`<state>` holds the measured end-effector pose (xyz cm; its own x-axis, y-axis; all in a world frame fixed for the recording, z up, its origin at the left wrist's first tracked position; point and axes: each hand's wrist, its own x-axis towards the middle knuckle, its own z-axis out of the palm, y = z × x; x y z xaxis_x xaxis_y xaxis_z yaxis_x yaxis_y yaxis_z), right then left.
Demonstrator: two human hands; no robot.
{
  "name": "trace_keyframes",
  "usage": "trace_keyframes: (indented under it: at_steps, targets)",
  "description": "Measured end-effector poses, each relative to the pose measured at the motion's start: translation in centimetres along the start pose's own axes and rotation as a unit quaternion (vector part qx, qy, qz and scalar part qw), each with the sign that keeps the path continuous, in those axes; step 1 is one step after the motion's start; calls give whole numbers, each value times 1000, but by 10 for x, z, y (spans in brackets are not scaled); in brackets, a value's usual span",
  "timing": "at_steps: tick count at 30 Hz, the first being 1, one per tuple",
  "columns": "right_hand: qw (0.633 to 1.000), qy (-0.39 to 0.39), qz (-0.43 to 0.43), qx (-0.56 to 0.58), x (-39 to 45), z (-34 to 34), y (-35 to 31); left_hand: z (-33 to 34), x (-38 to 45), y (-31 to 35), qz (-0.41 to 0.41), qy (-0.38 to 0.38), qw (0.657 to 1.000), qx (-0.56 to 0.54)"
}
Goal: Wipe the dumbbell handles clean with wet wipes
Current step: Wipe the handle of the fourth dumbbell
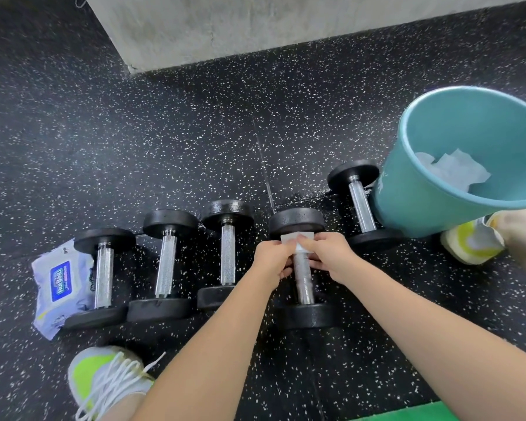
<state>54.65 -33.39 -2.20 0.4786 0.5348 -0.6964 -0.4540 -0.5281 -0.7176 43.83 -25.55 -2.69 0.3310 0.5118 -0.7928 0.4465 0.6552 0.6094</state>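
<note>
Several black dumbbells with knurled metal handles lie in a row on the speckled floor. Over the fourth dumbbell (pixel 303 287) from the left, both hands hold a white wet wipe (pixel 296 239) at the far end of its handle. My left hand (pixel 272 261) pinches the wipe's left side. My right hand (pixel 327 256) pinches its right side. The wipe covers the top of the handle, just below the far weight plate. A wet wipe packet (pixel 58 281), white and blue, lies at the far left beside the first dumbbell (pixel 104 276).
A teal bucket (pixel 413 189) with used wipes inside stands at the right, partly hiding the fifth dumbbell (pixel 360 205). My shoes (pixel 104 378) sit at bottom left and beside the bucket. A grey concrete pillar (pixel 225 25) rises at the back. A green mat edge shows at bottom right.
</note>
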Motion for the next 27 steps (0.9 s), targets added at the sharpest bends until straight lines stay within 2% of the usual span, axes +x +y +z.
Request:
trace_keyframes:
  at_steps: [6, 13, 20, 24, 27]
  targets:
    - [994, -47, 2, -103, -11, -13, 3, -11, -10, -9, -31, -40, 997, 56]
    - [987, -101, 44, -121, -17, -32, 16, -14, -21, -25, -34, -84, 989, 117]
    - [948, -201, 101, -223, -26, -47, 21, -21, -29, -37, -46, -145, 961, 229]
    - [929, -213, 78, -293, -26, -49, 24, -23, -29, -37, -52, -141, 960, 235]
    - [944, -204, 55, -253, -28, -49, 29, -23, -27, -40, -33, -121, 973, 192]
